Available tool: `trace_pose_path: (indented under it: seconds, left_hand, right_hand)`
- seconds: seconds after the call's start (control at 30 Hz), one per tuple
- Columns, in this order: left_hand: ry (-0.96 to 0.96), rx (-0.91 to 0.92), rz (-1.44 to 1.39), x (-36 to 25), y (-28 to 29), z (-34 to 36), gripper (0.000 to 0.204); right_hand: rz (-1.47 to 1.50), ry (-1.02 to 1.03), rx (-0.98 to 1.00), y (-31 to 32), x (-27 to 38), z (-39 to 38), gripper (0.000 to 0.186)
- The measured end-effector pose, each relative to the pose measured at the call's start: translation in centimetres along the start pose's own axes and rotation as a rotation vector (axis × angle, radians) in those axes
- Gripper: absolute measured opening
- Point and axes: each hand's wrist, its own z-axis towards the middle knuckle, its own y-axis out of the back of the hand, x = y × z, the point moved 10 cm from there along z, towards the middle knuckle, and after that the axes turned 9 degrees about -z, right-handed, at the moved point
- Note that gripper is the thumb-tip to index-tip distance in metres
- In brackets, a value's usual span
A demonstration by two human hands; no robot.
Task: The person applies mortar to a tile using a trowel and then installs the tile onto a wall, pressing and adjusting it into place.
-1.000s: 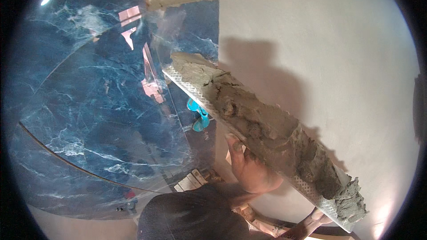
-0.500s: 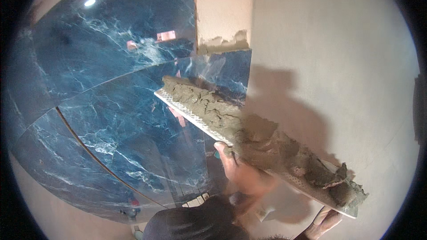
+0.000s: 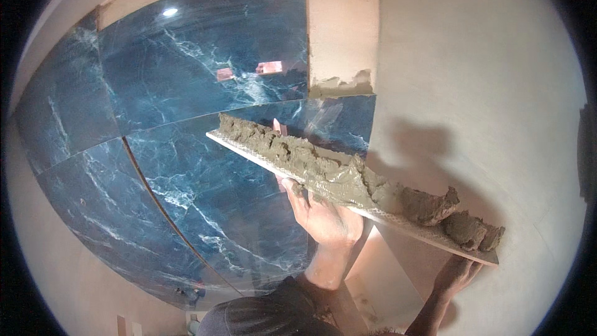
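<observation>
A long, narrow tile strip (image 3: 242, 155) slants across the middle, its left end higher than its right. Lumpy grey-brown mortar (image 3: 323, 168) covers its upper-facing side, thickest in ragged heaps toward the right end. My left hand (image 3: 326, 214) is closed on the strip from below, near its middle, thumb along the near edge. At the lower right end my right hand (image 3: 460, 272) supports the strip from underneath; its fingers are partly hidden behind it. Beyond the strip stands a wall of glossy dark blue, white-veined tiles (image 3: 205, 56).
A bare plaster gap (image 3: 344, 37) with mortar smears (image 3: 348, 84) at its bottom lies between the upper tiles and the corner. The plain beige side wall (image 3: 479, 56) rises at right, carrying my shadow. A thin brown line (image 3: 155, 201) crosses the lower tiles.
The view has shifted, so the wall sits farther right and lower. The strip has turned closer to level, its right end raised. Both hands keep hold; my left hand now shows more clearly.
</observation>
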Motion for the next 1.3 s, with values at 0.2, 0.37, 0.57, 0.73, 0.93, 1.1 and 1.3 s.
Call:
trace_pose_path:
  seconds: [0.2, 0.37, 0.57, 0.73, 0.93, 1.1, 1.3]
  left_hand:
    - [-0.034, 0.020, 0.021, -2.4, -0.1, 1.9, 0.062]
    - [-0.084, 0.030, 0.061, -4.2, 0.4, 2.8, 0.064]
    - [-0.052, 0.025, 0.069, -4.7, 1.2, 2.8, 0.070]
    - [0.016, 0.033, 0.020, -3.5, 1.7, 1.8, 0.073]
    - [0.158, 0.098, -0.043, -2.6, 1.5, 0.3, 0.075]
    - [0.323, -0.038, 0.081, 0.0, 2.6, -3.2, 0.085]
    - [0.571, 0.075, -0.289, 0.5, -1.2, -4.3, 0.089]
  right_hand:
    - [-0.024, 0.086, 0.063, -1.8, -3.1, 1.9, 0.059]
    - [0.080, 0.107, 0.243, -6.4, -1.7, 1.1, 0.049]
    - [0.119, 0.076, 0.265, -6.0, -1.9, 0.6, 0.047]
    - [-0.081, 0.095, 0.210, -2.8, 0.0, -0.5, 0.053]
    - [-0.093, 0.308, 0.406, 1.0, 3.9, -4.7, 0.067]
    - [0.069, 0.117, 0.186, 8.4, 6.1, -7.4, 0.058]
    - [0.038, 0.207, 0.051, 10.6, 13.6, -15.9, 0.056]
